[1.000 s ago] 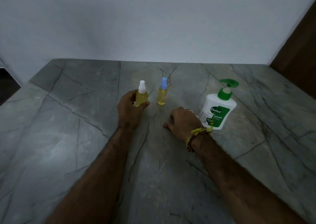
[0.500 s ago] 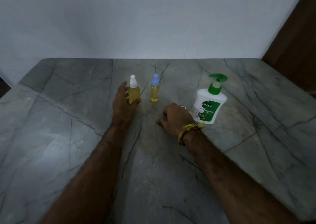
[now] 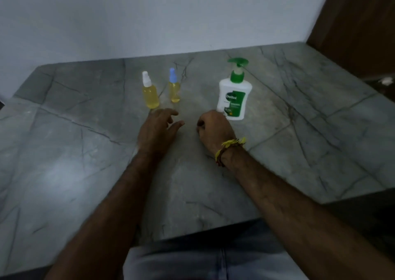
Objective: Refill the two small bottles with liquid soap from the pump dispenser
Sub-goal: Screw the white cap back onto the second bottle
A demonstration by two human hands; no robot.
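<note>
The left hand (image 3: 157,127) lies over the grey stone table (image 3: 74,151) with its fingers loose and spread, thumb out to the side, gripping nothing — the fingertips reach toward the white-capped bottle (image 3: 150,91) but stay just short of it. The right hand (image 3: 213,127) is curled into a loose fist, knuckles down near the table, nothing visibly in it; a yellow thread band (image 3: 229,146) circles its wrist.

Past the left fingers the white-capped bottle stands upright, long axis vertical, cap pointing up, yellow liquid inside. Just beside it, to the right and apart from it, the blue-capped bottle (image 3: 174,87) stands the same way, slimmer. Just beyond the right fist, the white pump dispenser (image 3: 234,95) stands upright too — whether the knuckles touch it I cannot tell — its green nozzle (image 3: 237,62) facing the person.
</note>
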